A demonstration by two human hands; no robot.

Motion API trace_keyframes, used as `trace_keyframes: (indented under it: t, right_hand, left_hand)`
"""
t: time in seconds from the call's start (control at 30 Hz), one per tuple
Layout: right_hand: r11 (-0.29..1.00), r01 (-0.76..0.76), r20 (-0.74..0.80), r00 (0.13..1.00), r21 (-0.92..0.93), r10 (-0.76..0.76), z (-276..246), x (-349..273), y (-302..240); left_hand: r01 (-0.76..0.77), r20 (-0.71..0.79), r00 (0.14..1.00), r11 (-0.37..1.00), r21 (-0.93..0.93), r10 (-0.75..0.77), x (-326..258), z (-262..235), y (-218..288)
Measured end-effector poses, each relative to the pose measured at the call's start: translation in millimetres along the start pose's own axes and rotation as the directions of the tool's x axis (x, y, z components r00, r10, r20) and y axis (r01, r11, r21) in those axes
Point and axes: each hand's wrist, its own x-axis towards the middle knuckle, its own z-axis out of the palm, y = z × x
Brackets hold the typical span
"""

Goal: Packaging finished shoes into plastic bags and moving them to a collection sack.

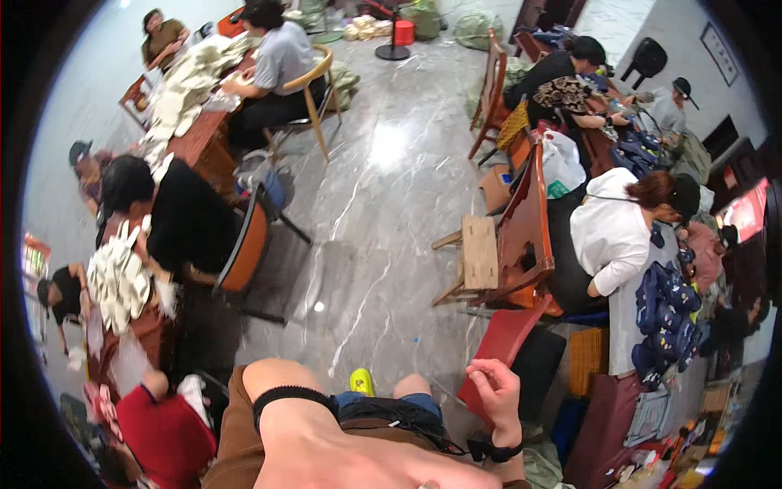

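My left hand [366, 460] is raised very close at the lower edge, its wrist circled by a black ruffled band [295, 398]. The fingers of that hand are out of the picture. My right hand [497, 394] is held up on the right, beside a red chair seat [507, 346]. Its fingers are curled in toward the thumb and no object shows in them. A black watch [497, 450] is on that wrist. Below me are a black waist bag [391, 411] and one yellow-green shoe [362, 381].
Several people sit at tables along both sides. Pale gloves [120, 277] are heaped at the left, dark blue patterned items [666, 314] at the right. Wooden chairs, an orange-backed chair [247, 248] and a small wooden stool [479, 253] flank the grey marbled floor [366, 204].
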Motion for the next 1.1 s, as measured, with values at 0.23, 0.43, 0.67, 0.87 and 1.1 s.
trace_keyframes:
  t: [0.23, 0.43, 0.67, 0.87, 1.1]
  right_hand:
    - [0.991, 0.119, -0.007, 0.993, -0.067, -0.119, 38, 154, -7]
    - [0.992, 0.069, -0.001, 0.998, 0.104, -0.069, 57, 373, -11]
    - [0.973, 0.181, 0.101, 0.975, 0.146, -0.196, 89, 625, -87]
    - [0.970, 0.227, 0.177, 0.954, 0.093, -0.240, 113, 847, -107]
    - [0.986, 0.145, 0.145, 0.977, 0.076, -0.155, 138, 1087, -153]
  left_hand:
    - [0.219, 0.196, 0.953, 0.973, 0.071, -0.229, 50, -179, 8]
    - [0.624, -0.124, 0.771, 0.700, 0.349, -0.625, 88, -358, -36]
    - [0.977, -0.755, 0.207, 0.098, 0.187, -0.622, 72, -573, -73]
    - [0.841, -0.865, -0.164, -0.526, 0.129, -0.475, 24, -787, -74]
    - [0.578, -0.868, 0.160, -0.668, 0.468, -0.470, 136, -1061, -137]
